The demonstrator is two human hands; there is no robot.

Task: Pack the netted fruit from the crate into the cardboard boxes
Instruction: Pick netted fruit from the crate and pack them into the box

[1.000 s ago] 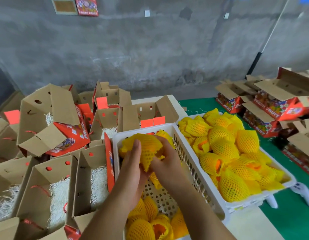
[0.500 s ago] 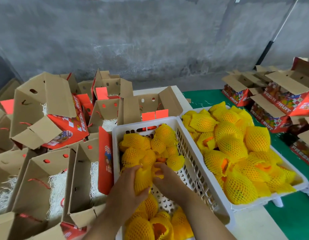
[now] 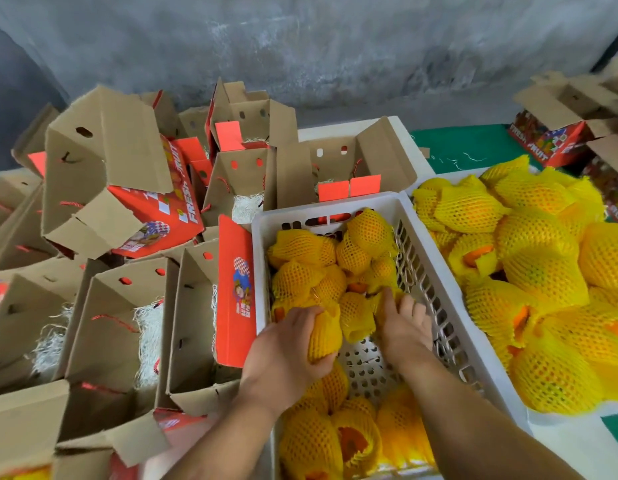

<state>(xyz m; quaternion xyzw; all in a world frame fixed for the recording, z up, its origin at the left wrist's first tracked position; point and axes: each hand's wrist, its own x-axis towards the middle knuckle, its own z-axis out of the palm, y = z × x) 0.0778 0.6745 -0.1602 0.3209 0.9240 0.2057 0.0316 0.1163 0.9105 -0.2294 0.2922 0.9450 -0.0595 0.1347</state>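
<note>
A white plastic crate in front of me holds several fruits in yellow foam netting. My left hand grips one netted fruit inside the crate, near its left wall. My right hand reaches down among the netted fruits at the crate's middle, its fingers spread and partly hidden between them. Open cardboard boxes with white shredded padding stand just left of the crate.
A second white crate heaped with netted fruit stands to the right on a green table. Many open red-and-brown boxes crowd the left and back. More boxes sit at the far right. A grey wall closes the back.
Both hands have dropped from holding a netted fruit up high into the crate. The right hand has let go and moved right among the fruits; the view has tilted down.
</note>
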